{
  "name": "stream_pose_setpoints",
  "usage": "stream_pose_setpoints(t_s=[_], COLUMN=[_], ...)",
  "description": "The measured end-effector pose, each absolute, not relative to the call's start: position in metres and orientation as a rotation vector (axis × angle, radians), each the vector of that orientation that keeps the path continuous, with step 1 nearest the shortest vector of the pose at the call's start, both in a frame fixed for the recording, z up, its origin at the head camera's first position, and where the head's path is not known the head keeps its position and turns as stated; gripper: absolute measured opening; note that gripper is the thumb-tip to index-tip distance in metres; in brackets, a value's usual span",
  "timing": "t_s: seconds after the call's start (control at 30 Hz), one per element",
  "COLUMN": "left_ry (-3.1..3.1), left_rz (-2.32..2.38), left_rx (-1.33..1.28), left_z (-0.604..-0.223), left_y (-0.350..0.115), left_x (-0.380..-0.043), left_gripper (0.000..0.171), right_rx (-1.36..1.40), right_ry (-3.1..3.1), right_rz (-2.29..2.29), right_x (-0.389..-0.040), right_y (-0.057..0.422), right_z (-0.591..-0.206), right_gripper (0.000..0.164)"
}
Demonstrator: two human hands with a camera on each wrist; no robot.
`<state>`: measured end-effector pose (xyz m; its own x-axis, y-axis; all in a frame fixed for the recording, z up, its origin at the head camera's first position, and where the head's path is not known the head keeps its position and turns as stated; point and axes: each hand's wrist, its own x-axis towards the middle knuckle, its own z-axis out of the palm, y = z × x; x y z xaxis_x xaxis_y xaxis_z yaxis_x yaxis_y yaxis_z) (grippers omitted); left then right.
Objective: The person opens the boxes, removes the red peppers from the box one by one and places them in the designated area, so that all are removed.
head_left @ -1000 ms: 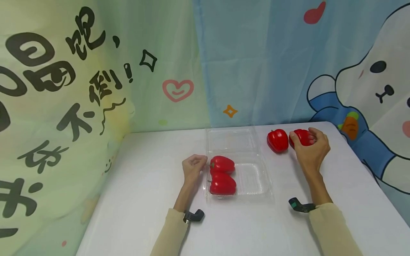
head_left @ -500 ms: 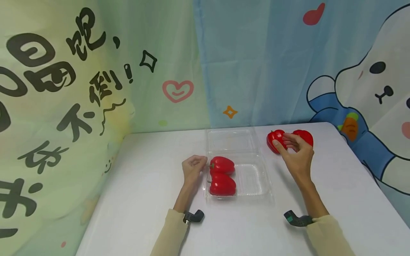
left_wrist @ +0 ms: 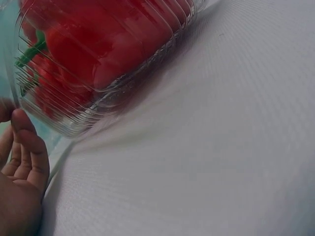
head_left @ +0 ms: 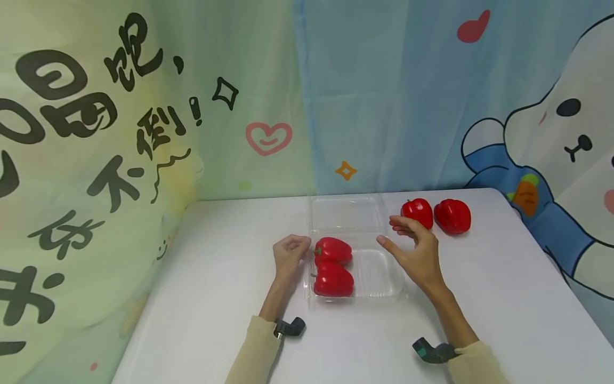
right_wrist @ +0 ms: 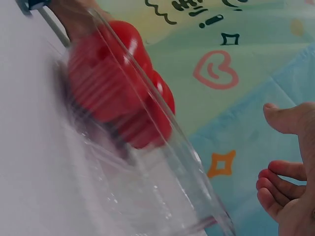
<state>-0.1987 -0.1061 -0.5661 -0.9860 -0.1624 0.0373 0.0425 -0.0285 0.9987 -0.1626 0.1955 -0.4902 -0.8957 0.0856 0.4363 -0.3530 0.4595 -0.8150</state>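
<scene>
A clear plastic clamshell box [head_left: 379,274] lies on the table with its lid folded back. Two red bell peppers [head_left: 333,280] sit in its left half, stems to the left. My left hand [head_left: 290,256] pinches the box's left rim between thumb and index finger; in the left wrist view that hand [left_wrist: 22,162] shows at the rim. Above the box's right edge is my right hand [head_left: 414,256], thumb and fingers spread apart, holding nothing. The right wrist view also shows this hand [right_wrist: 290,162] with a gap between thumb and fingers.
Two more red bell peppers stand at the table's back right, the left one [head_left: 418,210] partly behind my right hand and the other one [head_left: 452,216] beside it. The box's lid [head_left: 346,213] reaches the back edge. A printed curtain [head_left: 355,96] hangs behind the white table [head_left: 216,256].
My right hand has let go of the rightmost pepper and moved left and toward me, to the box's right edge. My left hand has stayed at the rim.
</scene>
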Motion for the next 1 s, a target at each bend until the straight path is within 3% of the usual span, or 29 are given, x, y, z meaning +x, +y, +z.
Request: stream_pose_setpoints(t_s=[1.0], left_ry=[-2.106], left_rz=[-2.123], left_rx=[0.143], left_z=[-0.563], left_y=[-0.104], left_x=[-0.198], left_gripper=[0.019], right_rx=[0.547], right_ry=[-2.571], right_rz=[1.396], right_x=[-0.124], right_y=[0.128], right_z=[-0.496], right_gripper=[0.076])
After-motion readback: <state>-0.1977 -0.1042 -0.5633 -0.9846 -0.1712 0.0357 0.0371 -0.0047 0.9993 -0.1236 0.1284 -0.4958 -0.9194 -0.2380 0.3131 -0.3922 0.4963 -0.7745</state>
